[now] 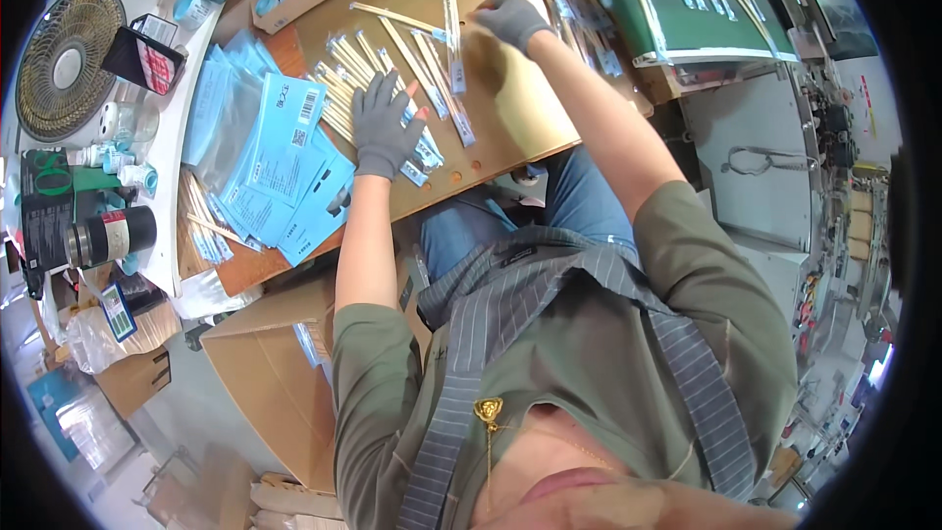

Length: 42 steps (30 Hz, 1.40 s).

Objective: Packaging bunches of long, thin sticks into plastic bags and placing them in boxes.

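Head view: the pile of wrapped sticks sits on the counter, just right of the blue bags. Left hand is palm-down over it, fingers spread, not closed around anything. Right hand has its fingers curled near the far sticks, can't tell if they're pinching one. Imo, sort them gently: steady the pile with a light palm, slide singles out by their ends. Left forearm's nearly straight up; right one reaches farther, angled inward.
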{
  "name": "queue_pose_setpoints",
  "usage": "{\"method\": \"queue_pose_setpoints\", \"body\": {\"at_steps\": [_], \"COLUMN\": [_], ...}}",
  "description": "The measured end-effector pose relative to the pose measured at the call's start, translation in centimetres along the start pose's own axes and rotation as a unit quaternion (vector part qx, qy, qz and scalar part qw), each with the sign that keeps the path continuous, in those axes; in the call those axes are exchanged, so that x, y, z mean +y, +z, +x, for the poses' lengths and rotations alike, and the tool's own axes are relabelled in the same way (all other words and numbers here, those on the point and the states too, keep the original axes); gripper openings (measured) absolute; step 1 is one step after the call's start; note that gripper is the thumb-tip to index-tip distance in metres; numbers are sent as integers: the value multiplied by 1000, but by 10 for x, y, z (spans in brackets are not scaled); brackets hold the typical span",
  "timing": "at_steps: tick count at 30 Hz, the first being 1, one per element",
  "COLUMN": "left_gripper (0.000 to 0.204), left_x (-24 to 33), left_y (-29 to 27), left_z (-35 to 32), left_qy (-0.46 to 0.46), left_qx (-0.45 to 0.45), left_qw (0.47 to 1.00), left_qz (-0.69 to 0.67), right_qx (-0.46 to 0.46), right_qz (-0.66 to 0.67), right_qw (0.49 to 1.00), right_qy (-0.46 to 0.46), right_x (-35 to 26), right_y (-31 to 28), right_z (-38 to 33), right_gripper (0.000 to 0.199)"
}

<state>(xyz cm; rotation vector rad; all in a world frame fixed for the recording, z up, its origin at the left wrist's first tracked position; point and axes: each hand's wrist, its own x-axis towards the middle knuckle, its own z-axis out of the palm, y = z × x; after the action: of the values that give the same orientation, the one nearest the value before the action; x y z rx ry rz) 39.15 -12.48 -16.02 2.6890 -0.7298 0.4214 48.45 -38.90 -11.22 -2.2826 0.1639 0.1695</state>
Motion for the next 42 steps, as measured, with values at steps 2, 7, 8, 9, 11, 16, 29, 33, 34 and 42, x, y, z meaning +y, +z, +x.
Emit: {"method": "queue_pose_setpoints", "body": {"at_steps": [2, 7, 8, 9, 11, 16, 29, 33, 34, 42], "left_gripper": [44, 43, 43, 43, 43, 43, 43, 45, 45, 52], "left_x": [0, 1, 0, -1, 0, 0, 4, 4, 7, 14], "left_y": [-1, 1, 1, 2, 0, 2, -2, 0, 0, 9], "left_z": [1, 1, 0, 1, 0, 1, 2, 4, 8, 36], "left_qy": [3, -8, -1, 1, 6, 10, 1, -16, -4, 17], "left_qx": [-1, -23, -21, -19, -6, 5, -9, -11, -13, -14], "left_qw": [1000, 1000, 1000, 1000, 999, 999, 1000, 999, 999, 996], "left_qz": [-1, -12, -19, -22, -33, -33, -22, -36, -40, -82], "right_qx": [139, 228, 207, 203, 234, 286, 458, 141, 114, 103], "right_qz": [-176, -333, -355, -336, -304, -238, -54, -140, -161, -201], "right_qw": [974, 914, 908, 916, 921, 926, 875, 980, 974, 969], "right_qy": [-12, 51, 79, 81, 73, 67, -144, -1, -114, -104], "right_x": [0, 59, 60, 62, 63, 44, -16, -11, -1, -18], "right_y": [-30, -62, -63, -68, -71, -77, -66, 26, 51, 13], "right_z": [-8, 4, 7, 8, 8, 10, -4, -41, -51, -32], "right_gripper": [43, 28, 24, 25, 23, 27, 18, 24, 29, 53]}}
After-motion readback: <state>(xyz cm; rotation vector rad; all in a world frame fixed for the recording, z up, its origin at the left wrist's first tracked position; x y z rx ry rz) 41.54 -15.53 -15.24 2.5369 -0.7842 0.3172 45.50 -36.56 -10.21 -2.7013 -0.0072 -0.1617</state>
